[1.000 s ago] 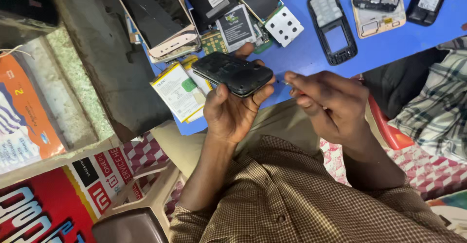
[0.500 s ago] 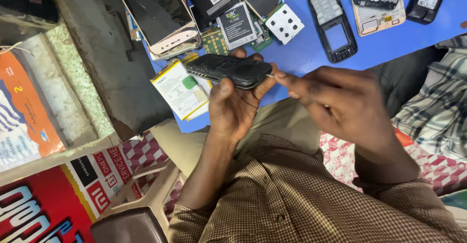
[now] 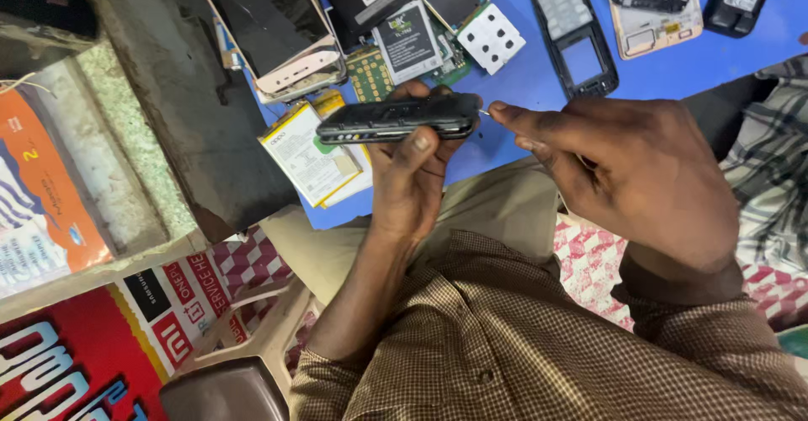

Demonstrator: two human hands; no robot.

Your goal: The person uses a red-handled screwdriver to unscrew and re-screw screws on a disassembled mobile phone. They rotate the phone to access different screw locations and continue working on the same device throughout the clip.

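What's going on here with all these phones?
A person is working on a small black phone, held edge-on in the left hand above the blue table. The right hand pinches a tiny pale part right at the phone's end; what it is, is too small to tell. On the table lie a keypad phone shell, a white keypad mat, batteries and other opened phones.

A: Any free room? Bare blue tabletop point(image 3: 513, 114) mid-frame, above the right hand point(image 3: 631, 177).
B: Upper frame blocked: phone parts point(image 3: 421, 34), keypad phone point(image 3: 575, 34). Concrete ledge point(image 3: 168, 118) walls off the left.
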